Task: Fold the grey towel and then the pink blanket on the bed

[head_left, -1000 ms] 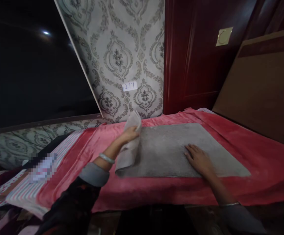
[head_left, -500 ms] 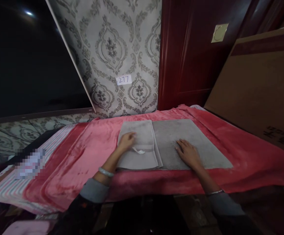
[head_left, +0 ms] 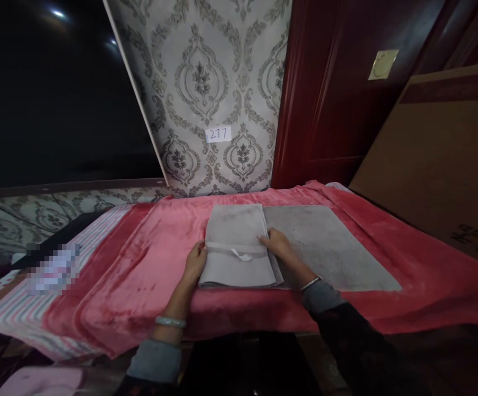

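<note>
A grey towel lies on a red plush blanket. Its left part is folded over into a flap, with a white strip and a small loop tag across it. My left hand rests at the flap's left edge, fingers curled onto the cloth. My right hand lies at the flap's right edge, fingers pressed against the fold. Both wrists wear bangles.
A striped cloth lies left of the blanket. Patterned wallpaper with a "277" label stands behind. A dark red door and a brown cardboard box are at the right.
My left hand laid the lifted end of the towel down as a folded flap, then slid to its left edge. My right hand moved left from the open towel to the fold.
</note>
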Motion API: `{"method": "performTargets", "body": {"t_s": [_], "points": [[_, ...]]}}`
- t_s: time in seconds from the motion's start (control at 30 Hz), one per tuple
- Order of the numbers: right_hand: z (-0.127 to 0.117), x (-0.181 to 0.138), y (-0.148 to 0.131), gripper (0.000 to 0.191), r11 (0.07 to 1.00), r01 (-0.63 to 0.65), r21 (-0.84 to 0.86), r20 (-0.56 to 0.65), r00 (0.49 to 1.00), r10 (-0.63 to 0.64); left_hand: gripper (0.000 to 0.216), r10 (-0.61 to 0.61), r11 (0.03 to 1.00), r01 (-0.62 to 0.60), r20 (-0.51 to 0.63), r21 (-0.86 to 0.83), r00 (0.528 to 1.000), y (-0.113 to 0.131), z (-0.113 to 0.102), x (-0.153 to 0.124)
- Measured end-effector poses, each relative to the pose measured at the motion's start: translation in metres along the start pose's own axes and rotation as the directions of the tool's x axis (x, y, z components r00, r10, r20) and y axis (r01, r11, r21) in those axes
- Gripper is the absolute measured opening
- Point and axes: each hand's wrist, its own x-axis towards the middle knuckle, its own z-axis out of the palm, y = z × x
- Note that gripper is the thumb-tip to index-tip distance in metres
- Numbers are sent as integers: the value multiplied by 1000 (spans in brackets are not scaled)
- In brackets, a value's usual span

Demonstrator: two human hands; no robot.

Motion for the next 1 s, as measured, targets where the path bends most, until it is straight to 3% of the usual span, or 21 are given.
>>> {"method": "performTargets", "body": {"t_s": [0.13,0.3,0.4,0.77,1.0], "points": [[3,7,-1,30,999,-10,50,-43,999,12,48,21,1000,-21,-14,8,1000,-6,6,-4],[2,4,15,26,995,-79,56,-61,995,82,53,191,972,-187,-12,145,982,-12,13,-13],[3,5,19,28,995,-92,50,-60,994,95,56,211,962,-210,10,172,977,-13,14,-12],[-8,38,-1,31,990,-127,-54,-90,988,121,50,348,915,-352,58,196,936,-17,9,-12],[-10,32,-4,35,984,-94,-150,-104,991,79,46,331,899,-347,104,266,938,-15,7,-16]]}}
